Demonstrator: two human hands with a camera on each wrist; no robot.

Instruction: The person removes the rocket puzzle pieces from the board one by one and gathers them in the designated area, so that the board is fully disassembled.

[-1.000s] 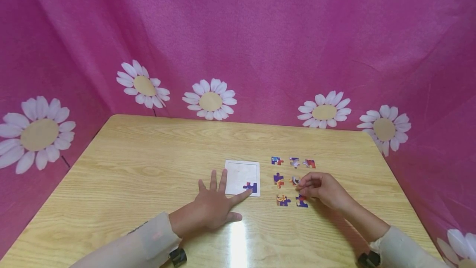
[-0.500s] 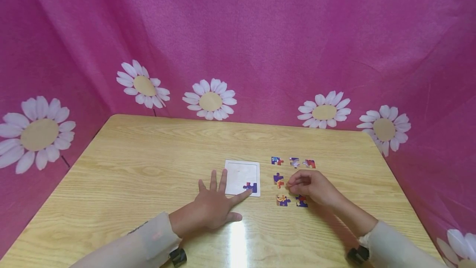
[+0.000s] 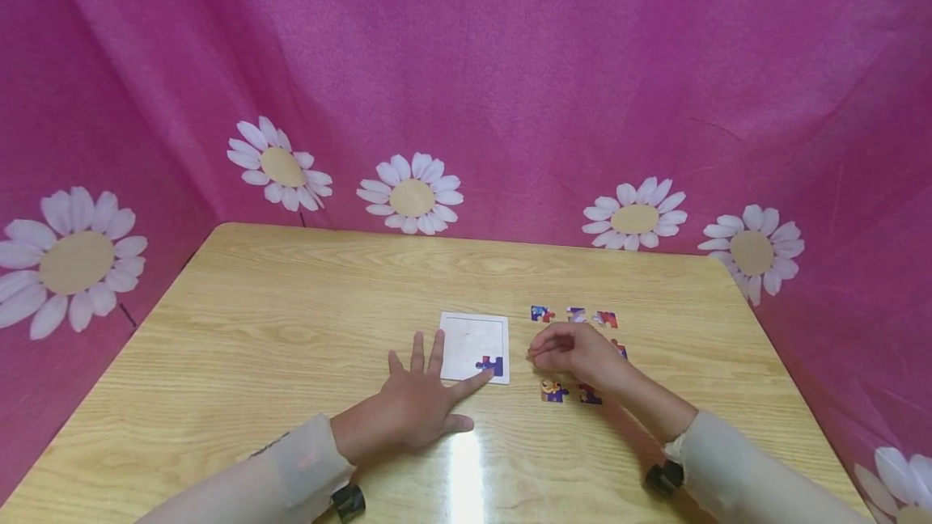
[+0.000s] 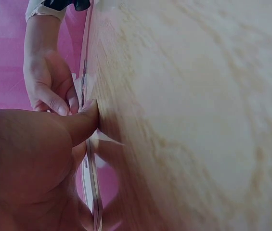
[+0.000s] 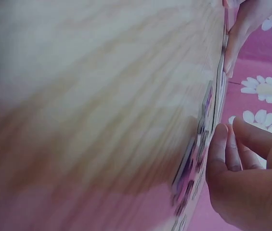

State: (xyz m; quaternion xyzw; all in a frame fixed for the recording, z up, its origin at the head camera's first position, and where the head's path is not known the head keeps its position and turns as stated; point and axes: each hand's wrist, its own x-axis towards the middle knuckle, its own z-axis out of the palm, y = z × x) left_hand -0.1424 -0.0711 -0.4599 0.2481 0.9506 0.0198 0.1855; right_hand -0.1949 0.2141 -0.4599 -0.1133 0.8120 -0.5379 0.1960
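Observation:
In the head view my left hand (image 3: 418,404) lies spread over the table. Its index finger rests on a purple and red puzzle piece (image 3: 489,365) in the lower right corner of a white puzzle board (image 3: 469,334). Other fingertips reach the board's left edge. My right hand (image 3: 578,354) is just right of the board, thumb and fingers pinched together on a puzzle piece that the fingers hide. In the right wrist view this pinching hand (image 5: 246,168) is beside loose pieces on the tabletop.
Loose pieces lie right of the board: a blue and red piece (image 3: 542,314), a red one (image 3: 607,319), an orange and purple one (image 3: 553,391) and several others, some partly behind my right hand. A pink daisy-print cloth (image 3: 466,103) hangs behind the wooden table (image 3: 291,306).
My right hand has carried the pinched puzzle piece left toward the board, uncovering a red piece behind it and covering a loose one. My left hand has stayed in place.

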